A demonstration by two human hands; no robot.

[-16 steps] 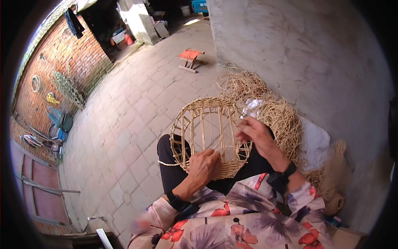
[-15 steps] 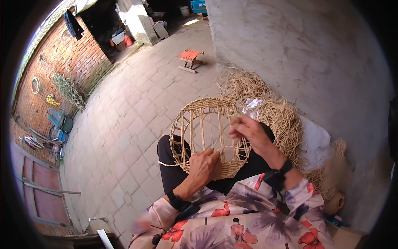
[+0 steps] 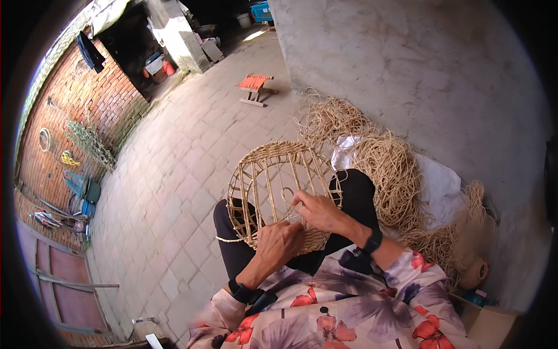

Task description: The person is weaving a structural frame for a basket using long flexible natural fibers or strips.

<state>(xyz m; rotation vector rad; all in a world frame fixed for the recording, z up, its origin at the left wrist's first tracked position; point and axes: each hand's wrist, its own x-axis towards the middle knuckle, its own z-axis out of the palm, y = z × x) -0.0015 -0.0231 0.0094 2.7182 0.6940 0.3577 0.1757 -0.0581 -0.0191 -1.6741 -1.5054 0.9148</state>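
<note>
A round openwork basket (image 3: 269,156) of twisted straw-coloured cord rests on my lap between my knees. Its far and near bands are tightly woven, with spaced cords running between them. My left hand (image 3: 278,243) is closed over the near woven band, fingertips hidden beneath the knuckles. Just right of it, my right hand (image 3: 321,212) pinches a thin strand of cord (image 3: 283,194), which loops up over the open middle of the basket. A loose cord end (image 3: 228,239) sticks out at the basket's left side.
A big tangled heap of cord (image 3: 388,168) lies to the right against the grey wall (image 3: 407,64), partly on a white sack (image 3: 439,189). A low stool with an orange seat (image 3: 254,81) stands ahead on the paving. A brick wall (image 3: 99,87) runs along the left.
My right hand has come down and left from the basket's right side to beside my left hand. A strand loop now shows at its fingers. The left hand stays on the near band.
</note>
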